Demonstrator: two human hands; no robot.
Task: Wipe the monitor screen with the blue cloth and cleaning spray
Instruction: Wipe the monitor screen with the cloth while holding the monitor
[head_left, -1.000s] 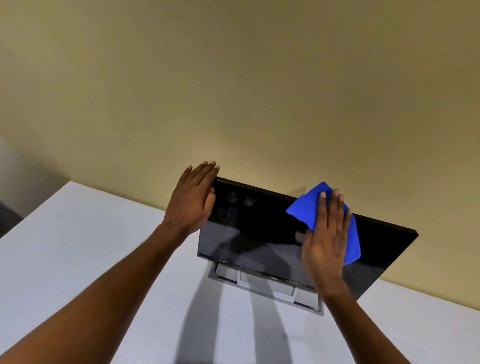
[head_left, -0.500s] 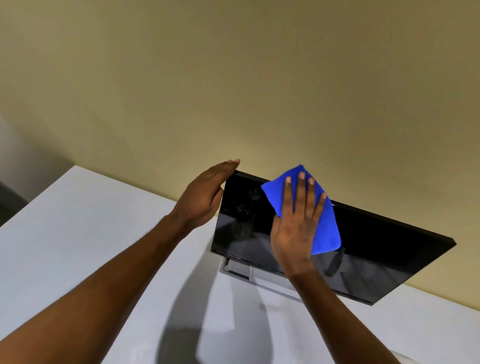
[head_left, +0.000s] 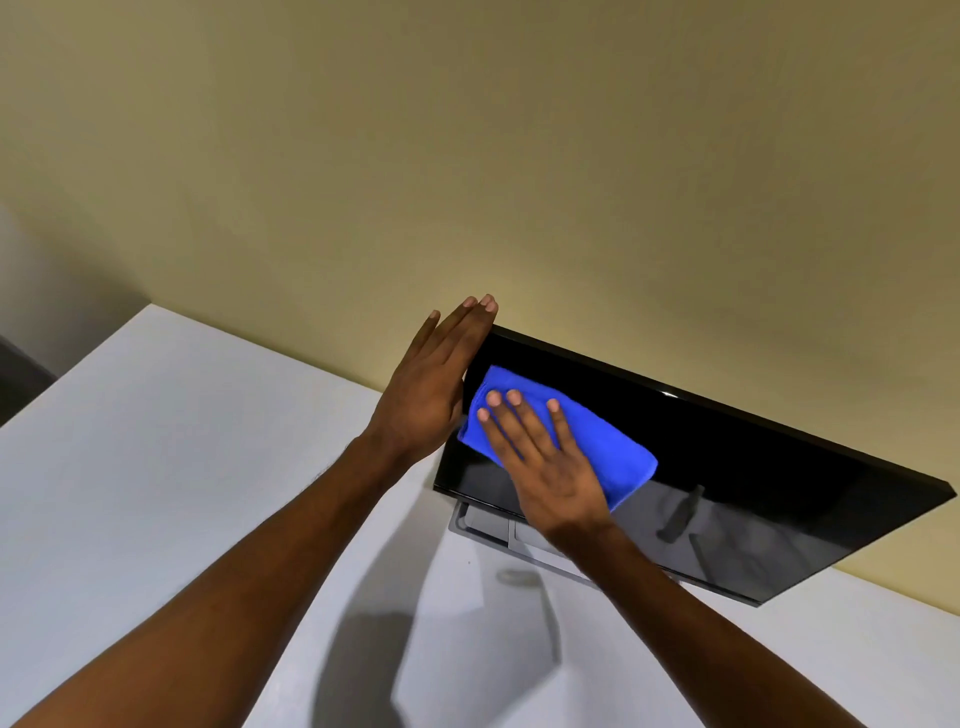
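Observation:
A black monitor stands on the white table, its dark screen facing me and tilted back. My right hand lies flat on a folded blue cloth, pressing it against the upper left part of the screen. My left hand rests flat against the monitor's left edge, fingers straight and together, reaching up to the top left corner. The cleaning spray itself is out of view; only a dark bottle-shaped reflection shows in the screen.
The white table spreads to the left and toward me. A grey monitor base sits under the screen. A beige wall rises right behind the monitor. The table's left edge drops off at the far left.
My right hand has slid the blue cloth leftward across the screen, from the middle to the upper left. My left hand has stayed on the monitor's left edge.

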